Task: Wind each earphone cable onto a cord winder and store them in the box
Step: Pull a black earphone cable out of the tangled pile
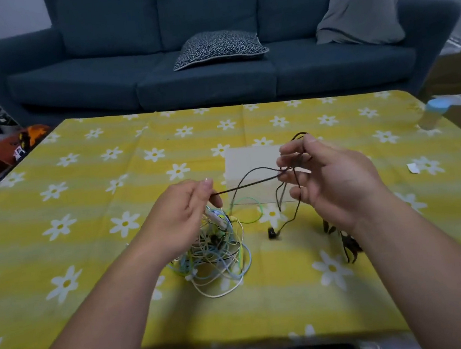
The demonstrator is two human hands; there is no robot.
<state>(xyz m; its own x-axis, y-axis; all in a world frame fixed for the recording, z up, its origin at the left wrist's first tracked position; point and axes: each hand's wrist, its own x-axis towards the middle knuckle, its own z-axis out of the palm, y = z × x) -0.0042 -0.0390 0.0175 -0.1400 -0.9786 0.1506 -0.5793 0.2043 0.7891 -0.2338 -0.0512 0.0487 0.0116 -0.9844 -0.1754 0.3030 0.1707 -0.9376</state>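
Tablecloth (83, 189) covers one low table, with bare cloth out to its left, far and near edges. One pale box (250, 159) sits mid-table. One tangle of pale cables (218, 258) lies just nearer. Left hand (182, 216) pinches one dark earphone cable (253, 182); right hand (335, 183) curls its fingers through the loops.

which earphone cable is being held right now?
The dark cable, stretched between the left hand and right hand, which both pinch it. The white, green and blue cables lie untouched in a tangled heap on the tablecloth.
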